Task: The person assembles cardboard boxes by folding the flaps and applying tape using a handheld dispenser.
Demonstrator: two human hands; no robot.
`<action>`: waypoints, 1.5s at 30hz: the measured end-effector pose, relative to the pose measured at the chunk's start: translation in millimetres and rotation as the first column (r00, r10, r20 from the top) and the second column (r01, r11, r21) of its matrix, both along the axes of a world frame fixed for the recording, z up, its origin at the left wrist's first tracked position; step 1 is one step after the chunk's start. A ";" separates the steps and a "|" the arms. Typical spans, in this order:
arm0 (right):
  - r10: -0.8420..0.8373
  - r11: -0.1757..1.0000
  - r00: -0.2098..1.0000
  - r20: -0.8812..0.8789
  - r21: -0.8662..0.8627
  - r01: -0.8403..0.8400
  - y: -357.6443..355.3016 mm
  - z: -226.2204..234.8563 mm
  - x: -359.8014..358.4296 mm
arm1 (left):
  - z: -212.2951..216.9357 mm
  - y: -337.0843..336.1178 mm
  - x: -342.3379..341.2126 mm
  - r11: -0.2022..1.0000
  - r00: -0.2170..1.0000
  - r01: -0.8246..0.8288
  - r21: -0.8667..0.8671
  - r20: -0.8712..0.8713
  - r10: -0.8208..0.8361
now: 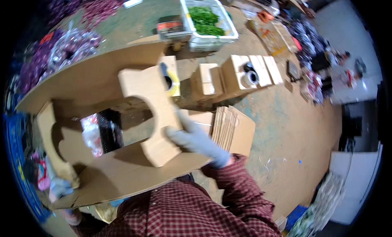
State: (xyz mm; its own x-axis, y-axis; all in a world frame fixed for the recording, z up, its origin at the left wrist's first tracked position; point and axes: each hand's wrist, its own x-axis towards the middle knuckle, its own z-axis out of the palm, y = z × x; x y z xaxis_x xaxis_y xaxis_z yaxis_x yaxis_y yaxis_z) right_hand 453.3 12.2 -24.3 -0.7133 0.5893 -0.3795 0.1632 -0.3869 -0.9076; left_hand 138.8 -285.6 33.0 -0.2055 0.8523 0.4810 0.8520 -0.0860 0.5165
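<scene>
I hold a large brown cardboard box (110, 167), tilted in front of me, with both hands. Two end flaps with curved cut-outs stand out on it, a right flap (163, 114) and a left flap (45, 122). My right hand (198, 141), in a grey glove, grips the box beside the right flap, thumb over the flap's edge. At the near left corner my left hand (61, 189), also gloved, is closed on the cardboard. Through the box's open middle show black mesh (110, 131) and clear plastic (92, 133).
Behind the box sit closed cartons (237, 80) with a tape roll (250, 78) on top, and a yellow tape roll (173, 83). Folded cardboard (243, 131) stands right of my hand. Farther off are a white basket (226, 38) of greens and purple net bags (73, 43).
</scene>
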 end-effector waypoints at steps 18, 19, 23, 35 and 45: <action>-0.115 0.966 0.987 -0.113 -0.245 0.084 -144.3 -62.7 -25.5 | -12.3 -89.2 -54.1 0.975 0.995 0.078 -0.209 0.080 -0.062; -0.110 0.967 0.991 -0.077 -0.238 0.089 -142.8 -60.4 -24.4 | -15.6 -92.4 -49.3 0.976 0.997 0.052 -0.213 0.066 -0.039; -0.019 0.976 0.996 -0.087 -0.216 0.000 -134.1 -74.7 -18.3 | -40.6 -99.2 -12.3 0.981 0.969 -0.109 -0.161 0.202 0.141; 0.088 0.979 0.965 0.246 -0.201 -0.038 -52.9 -162.8 114.2 | -216.1 -55.2 143.5 0.981 0.660 -0.137 -0.136 0.726 0.193; 0.281 0.960 0.901 0.331 -0.115 -0.257 -0.9 -311.2 164.3 | -398.3 -31.8 227.0 0.883 0.214 -0.039 -0.467 0.860 0.464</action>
